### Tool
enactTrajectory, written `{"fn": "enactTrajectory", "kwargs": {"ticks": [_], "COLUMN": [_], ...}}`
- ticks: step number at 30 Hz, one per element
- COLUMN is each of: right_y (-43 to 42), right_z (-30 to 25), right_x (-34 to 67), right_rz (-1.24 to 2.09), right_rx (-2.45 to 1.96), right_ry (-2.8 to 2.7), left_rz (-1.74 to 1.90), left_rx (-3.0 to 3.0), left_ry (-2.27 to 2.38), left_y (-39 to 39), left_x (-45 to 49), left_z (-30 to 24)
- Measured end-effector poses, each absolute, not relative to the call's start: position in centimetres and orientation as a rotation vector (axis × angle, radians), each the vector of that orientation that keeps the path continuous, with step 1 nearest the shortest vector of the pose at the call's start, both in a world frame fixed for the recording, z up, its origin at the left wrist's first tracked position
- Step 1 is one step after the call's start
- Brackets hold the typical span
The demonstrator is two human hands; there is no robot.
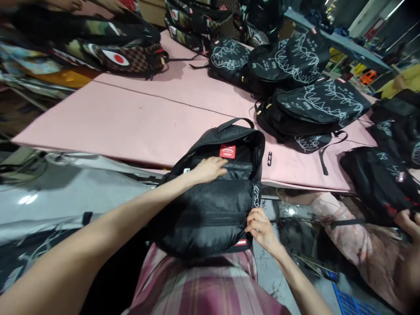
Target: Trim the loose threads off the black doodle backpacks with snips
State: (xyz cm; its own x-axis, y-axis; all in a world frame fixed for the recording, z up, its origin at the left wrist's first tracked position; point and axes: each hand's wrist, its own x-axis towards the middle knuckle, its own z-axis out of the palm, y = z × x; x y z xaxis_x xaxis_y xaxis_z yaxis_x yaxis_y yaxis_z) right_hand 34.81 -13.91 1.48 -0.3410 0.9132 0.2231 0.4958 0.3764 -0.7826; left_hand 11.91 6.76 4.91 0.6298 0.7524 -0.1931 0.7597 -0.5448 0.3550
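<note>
An open black backpack (pixel 213 205) leans from my lap onto the front edge of the pink table (pixel 131 118). A red label (pixel 227 151) shows inside it. My left hand (pixel 210 169) lies at the bag's opening, fingers curled over the top edge of the inner pocket. My right hand (pixel 260 227) pinches the bag's lower right side near the zip, fingers closed on the fabric.
Several black backpacks with white scribble prints (pixel 315 105) lie on the table's right and far side. Patterned bags (pixel 114 52) are piled at the far left. A small black clip (pixel 269 158) lies beside my bag. Another person's hand (pixel 407 221) holds a bag (pixel 377 183) at right.
</note>
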Motion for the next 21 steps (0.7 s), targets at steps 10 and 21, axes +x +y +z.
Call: {"fn": "enactTrajectory", "kwargs": {"ticks": [10, 21], "right_y": [3.0, 9.7], "right_z": [-1.0, -0.2], "right_x": [47.0, 47.4], "right_rz": [0.577, 0.567], "right_rx": [-2.084, -2.003], "right_ry": [-1.154, -0.875], "left_rz": [-0.303, -0.174], "left_rx": [2.175, 2.117], "left_ry": [0.787, 0.865], "left_y": [6.6, 6.6], "left_x": [13.6, 13.7], "left_z": [2.9, 2.4]}}
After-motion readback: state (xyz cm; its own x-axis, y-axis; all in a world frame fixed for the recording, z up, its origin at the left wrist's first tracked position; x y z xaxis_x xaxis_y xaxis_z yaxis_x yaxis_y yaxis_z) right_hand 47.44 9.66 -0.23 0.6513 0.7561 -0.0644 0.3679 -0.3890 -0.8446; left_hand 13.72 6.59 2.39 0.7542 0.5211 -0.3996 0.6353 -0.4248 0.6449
